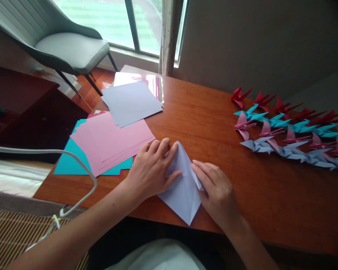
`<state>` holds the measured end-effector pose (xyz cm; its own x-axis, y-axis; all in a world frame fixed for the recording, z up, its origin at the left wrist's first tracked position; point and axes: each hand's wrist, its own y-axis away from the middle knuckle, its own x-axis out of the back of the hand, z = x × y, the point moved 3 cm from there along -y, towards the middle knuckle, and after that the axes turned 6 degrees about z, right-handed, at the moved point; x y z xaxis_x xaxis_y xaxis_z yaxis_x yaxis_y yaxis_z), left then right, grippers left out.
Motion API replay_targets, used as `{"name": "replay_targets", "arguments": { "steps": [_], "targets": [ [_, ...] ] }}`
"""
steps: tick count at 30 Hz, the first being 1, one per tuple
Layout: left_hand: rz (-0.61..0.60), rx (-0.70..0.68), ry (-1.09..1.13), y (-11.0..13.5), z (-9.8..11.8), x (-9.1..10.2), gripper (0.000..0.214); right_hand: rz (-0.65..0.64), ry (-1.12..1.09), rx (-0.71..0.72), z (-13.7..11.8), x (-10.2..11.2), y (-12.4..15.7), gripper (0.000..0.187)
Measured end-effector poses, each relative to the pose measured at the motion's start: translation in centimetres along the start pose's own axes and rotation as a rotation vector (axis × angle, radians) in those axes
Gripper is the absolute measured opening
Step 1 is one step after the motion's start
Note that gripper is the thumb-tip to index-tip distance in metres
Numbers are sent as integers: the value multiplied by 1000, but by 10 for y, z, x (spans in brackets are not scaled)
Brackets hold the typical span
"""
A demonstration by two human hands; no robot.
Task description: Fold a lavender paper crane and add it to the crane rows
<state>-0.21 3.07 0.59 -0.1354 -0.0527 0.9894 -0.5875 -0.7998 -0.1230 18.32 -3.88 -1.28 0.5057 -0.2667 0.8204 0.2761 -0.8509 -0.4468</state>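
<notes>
A pale lavender sheet of origami paper, creased and partly folded, lies on the wooden table near its front edge. My left hand rests on its left side, fingers stretched toward the top corner and thumb apart on the paper. On the right side, my right hand pinches a folded edge of the same paper between fingers and thumb. Part of the paper is hidden under both hands.
Stacked pink paper, turquoise paper and lavender paper lie to the left. Rows of folded paper cranes in red, turquoise, pink and lavender stand at right. A white cable loops by the left table edge.
</notes>
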Motion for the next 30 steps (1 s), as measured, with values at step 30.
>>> {"name": "replay_targets", "arguments": {
  "steps": [30],
  "targets": [
    [4, -13, -52, -2, 1, 1, 72, -145, 135, 315, -3, 2, -5, 43]
  ]
}}
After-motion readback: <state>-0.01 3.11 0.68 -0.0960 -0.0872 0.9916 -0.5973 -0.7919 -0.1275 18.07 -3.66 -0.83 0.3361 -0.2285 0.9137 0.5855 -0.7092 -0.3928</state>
